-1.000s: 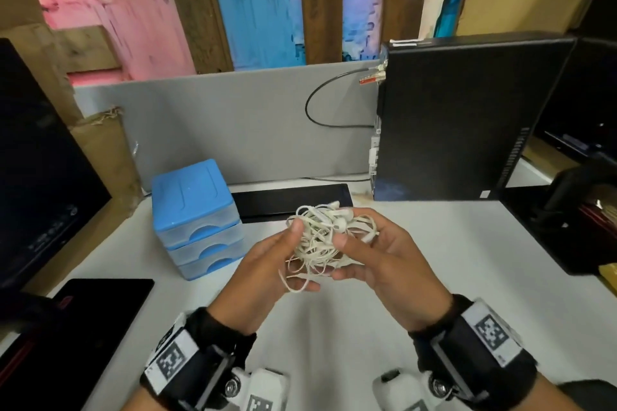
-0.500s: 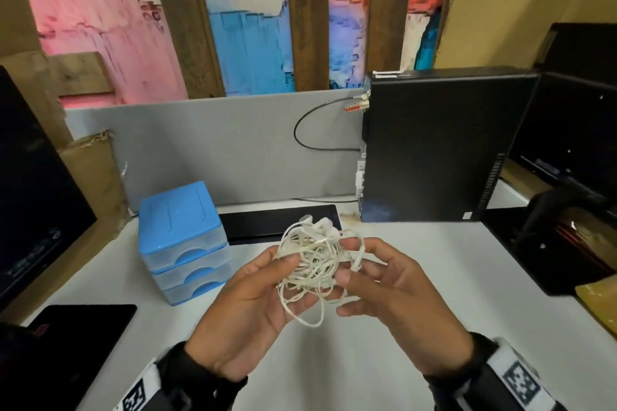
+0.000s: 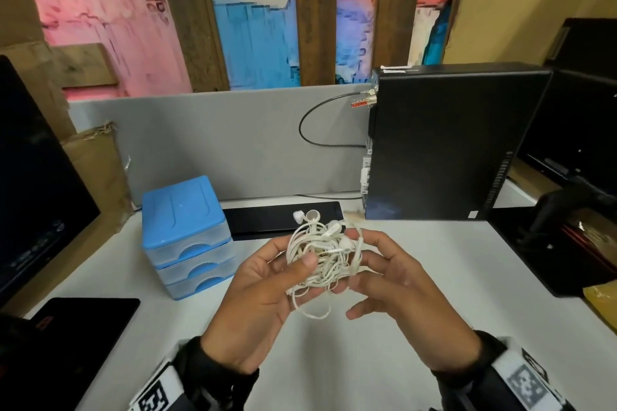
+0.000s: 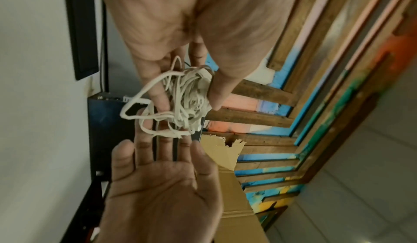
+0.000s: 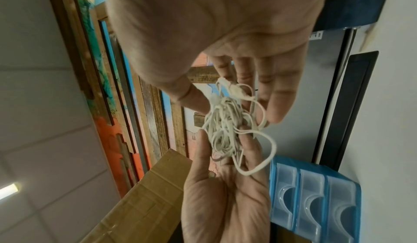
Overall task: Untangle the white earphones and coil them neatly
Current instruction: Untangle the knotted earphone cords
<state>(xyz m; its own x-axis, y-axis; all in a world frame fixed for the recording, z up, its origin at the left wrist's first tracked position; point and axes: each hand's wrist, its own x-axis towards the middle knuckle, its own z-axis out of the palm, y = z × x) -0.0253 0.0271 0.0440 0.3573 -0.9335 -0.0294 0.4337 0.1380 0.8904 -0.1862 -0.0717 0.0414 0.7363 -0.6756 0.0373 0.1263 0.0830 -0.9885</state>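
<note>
The white earphones [image 3: 325, 257] are a tight tangle of cable with the earbuds sticking out at the top, held above the white desk [image 3: 334, 360]. My left hand [image 3: 293, 260] grips the tangle, thumb pressed on its front and fingers behind. My right hand [image 3: 364, 277] lies against the tangle's right side with fingers nearly straight and thumb apart. In the left wrist view the earphones [image 4: 180, 115] sit pinched in the left hand [image 4: 189, 93], above the flat palm of the right hand [image 4: 158, 140]. In the right wrist view a loose loop hangs from the earphones [image 5: 225, 125].
A blue drawer unit [image 3: 185, 230] stands left of my hands. A black computer tower [image 3: 444, 143] stands at the back right, a flat black slab [image 3: 283, 220] lies behind the hands, and a grey partition [image 3: 217, 143] closes the desk's back. A dark monitor [image 3: 33, 193] and black tablet [image 3: 83, 327] sit left.
My right thumb has come off the tangle and the right hand has opened. The left thumb now presses on the front of the tangle. The view has tilted upward.
</note>
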